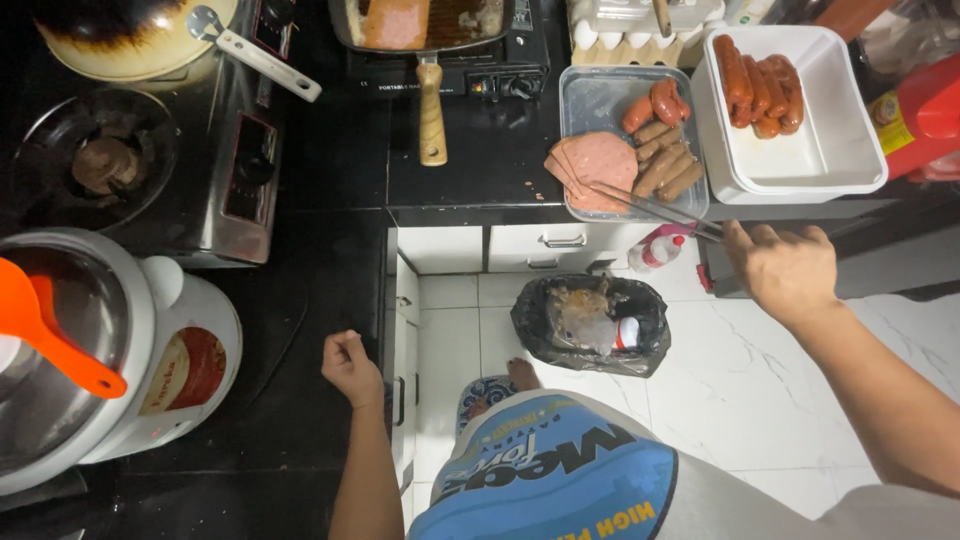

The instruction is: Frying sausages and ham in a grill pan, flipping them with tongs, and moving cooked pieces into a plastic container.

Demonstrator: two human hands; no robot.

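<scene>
While the right hand (785, 268) is gripping a pair of slim metal tongs (655, 208), their tips are reaching into a shallow clear rectangular tray (590, 92) at the counter's edge, resting over round pink ham slices (598, 165) beside brown sausages (668, 165). Left hand (350, 366) is hovering clenched and empty above the black countertop (320, 300). A white rectangular dish (830, 140) of red sausages (760, 82) is sitting just right of the tray. Below, a black-bagged bin (592, 322) is standing on the white floor.
</scene>
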